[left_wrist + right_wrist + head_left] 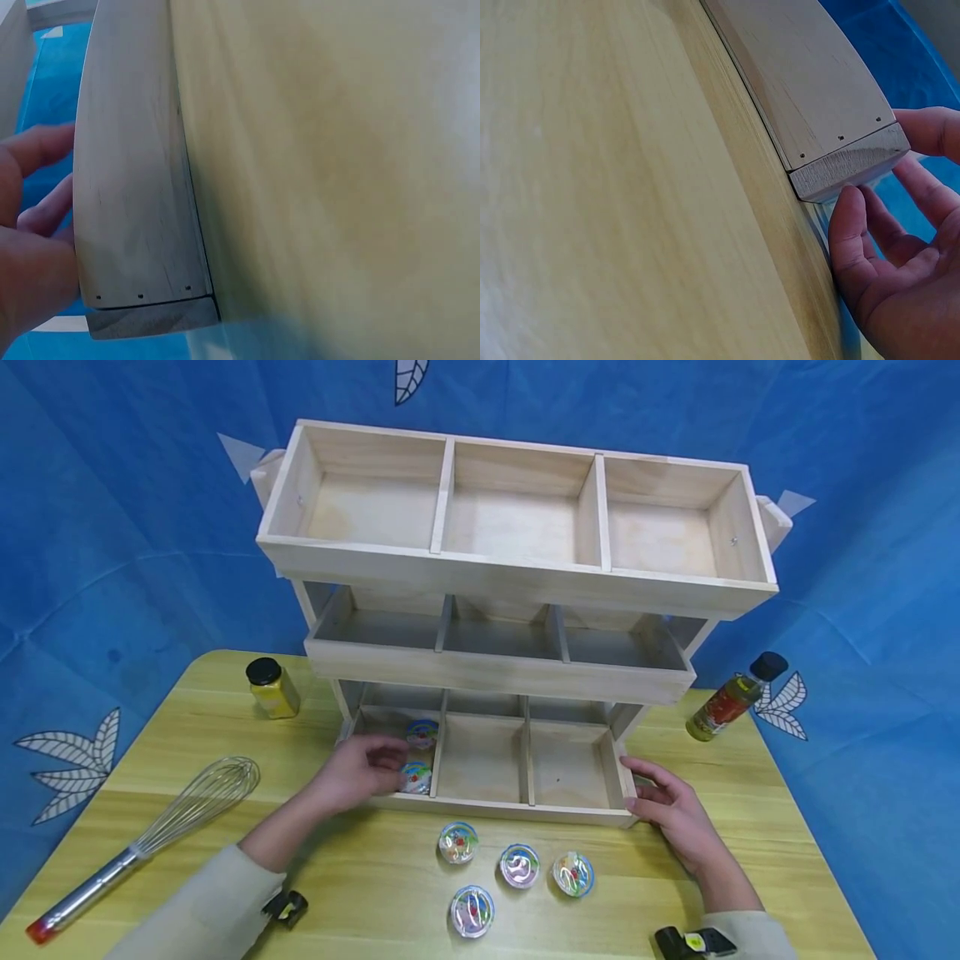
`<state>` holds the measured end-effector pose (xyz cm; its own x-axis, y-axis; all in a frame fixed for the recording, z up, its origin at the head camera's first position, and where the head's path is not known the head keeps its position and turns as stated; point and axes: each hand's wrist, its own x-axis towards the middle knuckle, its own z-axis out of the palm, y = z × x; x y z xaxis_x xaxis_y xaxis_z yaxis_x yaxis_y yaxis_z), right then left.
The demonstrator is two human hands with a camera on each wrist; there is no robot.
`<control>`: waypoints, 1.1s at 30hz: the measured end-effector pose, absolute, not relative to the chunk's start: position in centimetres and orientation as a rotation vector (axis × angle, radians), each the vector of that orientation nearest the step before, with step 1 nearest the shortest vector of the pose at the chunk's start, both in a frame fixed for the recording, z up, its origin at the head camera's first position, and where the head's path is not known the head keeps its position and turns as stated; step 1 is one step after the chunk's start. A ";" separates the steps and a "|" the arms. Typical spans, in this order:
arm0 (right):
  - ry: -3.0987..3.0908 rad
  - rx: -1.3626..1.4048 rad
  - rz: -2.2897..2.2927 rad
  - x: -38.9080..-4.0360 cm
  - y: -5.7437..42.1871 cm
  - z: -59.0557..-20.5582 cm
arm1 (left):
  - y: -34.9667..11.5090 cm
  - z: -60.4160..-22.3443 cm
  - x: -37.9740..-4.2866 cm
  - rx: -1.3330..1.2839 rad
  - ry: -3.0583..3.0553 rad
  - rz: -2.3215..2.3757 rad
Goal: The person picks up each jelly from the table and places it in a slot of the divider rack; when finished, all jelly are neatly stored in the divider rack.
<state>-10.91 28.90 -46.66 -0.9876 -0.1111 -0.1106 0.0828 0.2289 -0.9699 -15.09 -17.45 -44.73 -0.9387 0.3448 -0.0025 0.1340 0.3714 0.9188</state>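
Note:
A three-tier wooden rack [480, 675] has three compartments in each tier. In the bottom left compartment lie two small round lidded cups, one farther back [422, 734] and one nearer the front [417, 777]. My left hand [360, 768] reaches over the front board into that compartment, its loosely bent fingers right beside the front cup. In the left wrist view, the front board [139, 165] hides part of the fingers. At the rack's bottom right corner, my right hand [671, 806] holds the side edge [851, 165] with index finger and thumb.
Several matching cups lie before the rack, including one at the left [458, 842], one nearest me [472, 911] and one at the right [573, 874]. A whisk [180, 810] and black-lidded jar [273, 688] are on the left. A bottle [726, 706] stands at right.

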 end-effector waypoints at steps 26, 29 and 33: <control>2.357 -0.038 -1.846 -10.9 29.0 -46.9 | -14.4 -43.7 -7.0 0.647 2.241 1.911; 2.368 -0.044 -1.838 -10.8 29.0 -46.9 | -14.2 -44.2 -6.8 0.573 2.203 1.901; 2.375 -0.042 -1.834 -10.8 28.9 -46.8 | -13.9 -45.1 -6.8 0.505 2.191 1.874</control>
<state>-10.84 28.93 -46.80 -0.9897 -0.1076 -0.0940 0.0638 0.2559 -0.9646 -6.83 -13.86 -45.06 -0.9182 0.3917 0.0589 0.1190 0.1309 0.9842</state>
